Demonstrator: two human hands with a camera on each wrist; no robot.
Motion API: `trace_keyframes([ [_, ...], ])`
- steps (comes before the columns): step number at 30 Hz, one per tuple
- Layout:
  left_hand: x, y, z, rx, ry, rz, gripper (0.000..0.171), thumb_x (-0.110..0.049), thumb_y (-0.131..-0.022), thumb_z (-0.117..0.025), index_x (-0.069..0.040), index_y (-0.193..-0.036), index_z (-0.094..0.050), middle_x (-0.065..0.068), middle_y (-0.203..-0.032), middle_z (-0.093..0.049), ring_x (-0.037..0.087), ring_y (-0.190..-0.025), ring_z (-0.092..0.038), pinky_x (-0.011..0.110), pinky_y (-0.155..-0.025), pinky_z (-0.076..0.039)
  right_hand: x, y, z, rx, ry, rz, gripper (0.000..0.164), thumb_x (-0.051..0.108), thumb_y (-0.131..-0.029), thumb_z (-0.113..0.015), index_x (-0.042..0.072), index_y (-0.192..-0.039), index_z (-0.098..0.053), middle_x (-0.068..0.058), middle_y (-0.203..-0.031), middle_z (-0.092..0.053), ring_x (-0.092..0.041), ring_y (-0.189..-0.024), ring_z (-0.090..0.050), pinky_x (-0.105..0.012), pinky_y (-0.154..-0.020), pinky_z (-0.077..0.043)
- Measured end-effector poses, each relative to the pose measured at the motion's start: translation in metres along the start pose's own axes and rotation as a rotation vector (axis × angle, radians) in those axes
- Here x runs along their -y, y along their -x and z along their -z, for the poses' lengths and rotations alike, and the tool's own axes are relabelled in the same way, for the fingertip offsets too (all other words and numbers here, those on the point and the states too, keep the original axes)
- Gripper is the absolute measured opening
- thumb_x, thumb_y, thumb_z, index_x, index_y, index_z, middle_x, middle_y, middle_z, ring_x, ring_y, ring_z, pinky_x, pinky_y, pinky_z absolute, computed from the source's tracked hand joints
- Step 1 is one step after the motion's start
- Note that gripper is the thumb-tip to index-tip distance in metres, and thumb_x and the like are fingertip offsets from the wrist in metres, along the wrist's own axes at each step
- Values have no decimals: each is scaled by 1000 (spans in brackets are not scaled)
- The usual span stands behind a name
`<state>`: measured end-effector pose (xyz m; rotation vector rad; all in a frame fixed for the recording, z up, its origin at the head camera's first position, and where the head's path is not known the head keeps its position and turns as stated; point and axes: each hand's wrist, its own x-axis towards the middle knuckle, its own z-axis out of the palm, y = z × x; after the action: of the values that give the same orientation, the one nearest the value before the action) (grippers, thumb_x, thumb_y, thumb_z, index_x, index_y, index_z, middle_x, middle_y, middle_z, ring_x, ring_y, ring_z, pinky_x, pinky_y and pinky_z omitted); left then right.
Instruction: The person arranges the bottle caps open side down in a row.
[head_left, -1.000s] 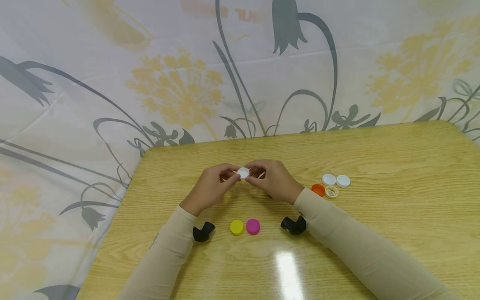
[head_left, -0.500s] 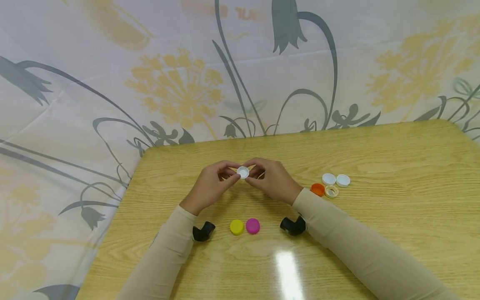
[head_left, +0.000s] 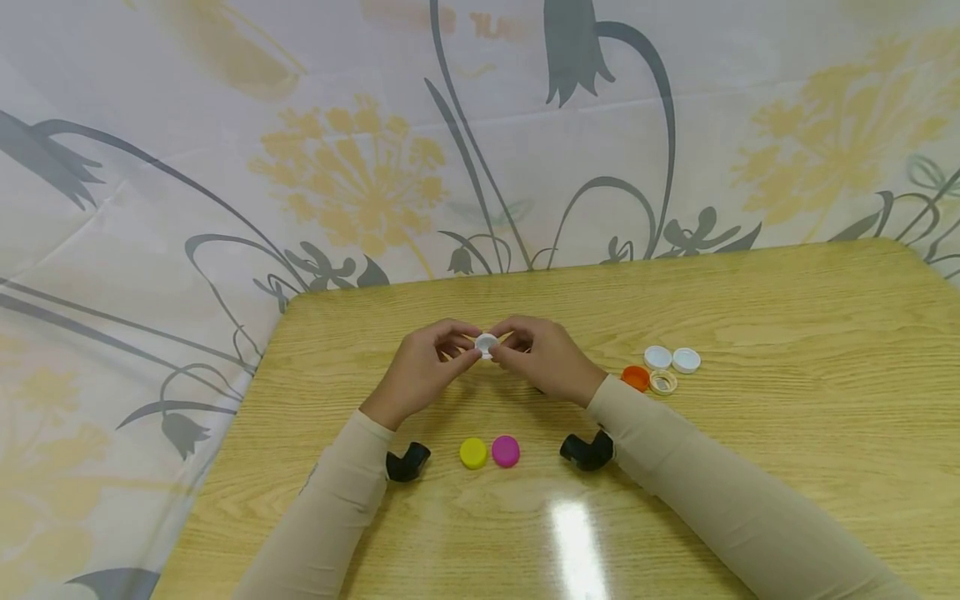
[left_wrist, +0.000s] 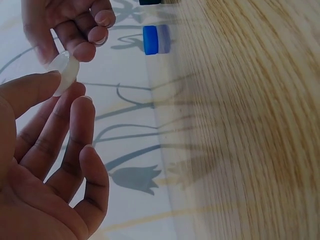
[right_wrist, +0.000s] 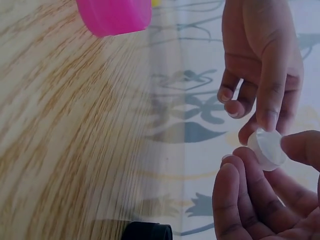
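Over the middle of the table, a small white bottle cap (head_left: 486, 345) is held up between both hands. From the left, the thumb and fingertips of my left hand (head_left: 420, 371) pinch its edge. My right hand (head_left: 553, 360) pinches the opposite edge, its thumb lying over part of the cap's face. The right wrist view shows the pale cap (right_wrist: 269, 149) tilted between the two sets of fingers. In the left wrist view, the thumb of the left hand (left_wrist: 50, 165) presses against the cap's side, while the other fingers spread loosely below.
Nearer me lie a yellow cap (head_left: 473, 453) and a magenta cap (head_left: 506, 451), between two black elbow-shaped pieces (head_left: 408, 463). To the right are two white caps (head_left: 657, 358), an orange cap (head_left: 635, 378) and a cream ring-shaped cap (head_left: 663, 382). The left wrist view shows a blue cap (left_wrist: 150, 40).
The white cap has turned slightly in my fingers. My right thumb has shifted from its edge onto its face; both arms stay almost in place.
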<state>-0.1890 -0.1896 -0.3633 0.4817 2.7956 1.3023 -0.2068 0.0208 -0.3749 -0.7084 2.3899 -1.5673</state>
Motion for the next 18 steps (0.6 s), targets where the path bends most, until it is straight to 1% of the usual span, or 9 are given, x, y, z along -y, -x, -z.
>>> trace_keyframes([
  [2, 0, 0, 0, -2, -6, 3, 22, -25, -95, -71, -18, -116, -70, -2, -100, -75, 13, -87, -65, 33, -78, -54, 0, 0, 1, 10, -42, -21, 25, 28, -101, -61, 11, -118, -69, -16, -99, -75, -31, -87, -71, -37, -66, -56],
  [4, 0, 0, 0, -4, -11, 5, 20, -25, -95, -71, -18, -113, -70, -3, -100, -75, 13, -87, -65, 33, -79, -54, -1, 0, 1, 17, -73, -33, 28, 31, -102, -60, 10, -118, -70, -16, -103, -74, -32, -91, -71, -39, -73, -59],
  [7, 1, 0, 0, -4, -13, 1, 17, -25, -95, -71, -18, -111, -70, -3, -101, -74, 13, -87, -65, 33, -79, -54, -2, 0, 1, 27, -95, -33, 32, 31, -103, -57, 7, -119, -69, -18, -108, -73, -33, -95, -71, -42, -83, -59],
  [11, 1, 0, 0, -1, -12, -4, 15, -24, -95, -71, -18, -108, -70, -4, -101, -74, 13, -87, -65, 33, -79, -54, 0, 0, 1, 27, -94, -41, 33, 33, -103, -56, 6, -118, -70, -17, -107, -73, -32, -95, -71, -42, -84, -59],
  [15, 1, 0, 0, 1, -14, -9, 14, -23, -94, -72, -18, -106, -70, -4, -101, -73, 12, -86, -65, 33, -77, -54, 0, 0, 1, 27, -91, -52, 32, 33, -102, -58, 7, -117, -70, -14, -106, -73, -31, -95, -71, -42, -84, -59],
  [18, 1, 0, 0, 4, -5, -8, 13, -23, -94, -72, -18, -106, -70, -4, -101, -72, 12, -86, -66, 33, -77, -55, -1, -1, 1, 29, -86, -49, 32, 33, -102, -60, 7, -117, -71, -15, -107, -73, -31, -94, -71, -41, -83, -59],
])
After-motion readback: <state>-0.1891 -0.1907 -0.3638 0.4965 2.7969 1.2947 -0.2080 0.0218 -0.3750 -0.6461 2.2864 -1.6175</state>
